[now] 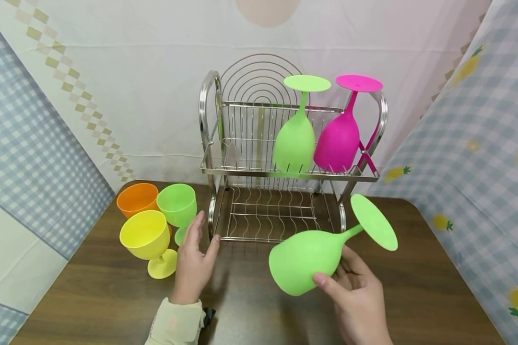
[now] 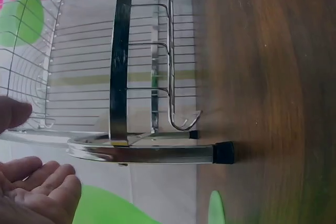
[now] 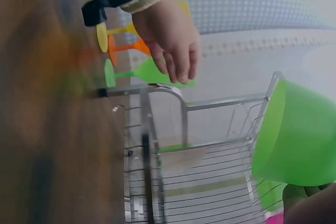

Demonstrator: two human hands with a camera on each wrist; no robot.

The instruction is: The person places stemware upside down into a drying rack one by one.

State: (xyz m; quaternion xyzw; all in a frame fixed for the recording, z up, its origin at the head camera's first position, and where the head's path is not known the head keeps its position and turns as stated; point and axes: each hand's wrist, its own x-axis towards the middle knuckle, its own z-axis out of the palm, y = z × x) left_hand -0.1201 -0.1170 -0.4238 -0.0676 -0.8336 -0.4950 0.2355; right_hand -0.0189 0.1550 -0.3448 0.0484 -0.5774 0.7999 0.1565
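My right hand [image 1: 358, 292] grips a green plastic goblet [image 1: 306, 261] by its bowl, thumb in front and fingers behind. The goblet is tipped over, its mouth facing left and its round foot up at the right. In the right wrist view the bowl [image 3: 296, 135] fills the right side. My left hand [image 1: 195, 261] holds nothing; its fingers and thumb are spread beside the rack's front left leg. Partly behind it stands another green goblet [image 1: 177, 203], upright. On the rack's [image 1: 259, 173] upper shelf, a light green goblet [image 1: 295, 143] and a magenta goblet [image 1: 338, 143] stand upside down.
At the table's left, a yellow goblet [image 1: 146, 235] and an orange goblet [image 1: 137, 197] stand upright by the green one. The metal rack has a lower wire shelf [image 1: 272, 211]. Patterned cloths [image 1: 466, 182] hang around the wooden table [image 1: 250, 306].
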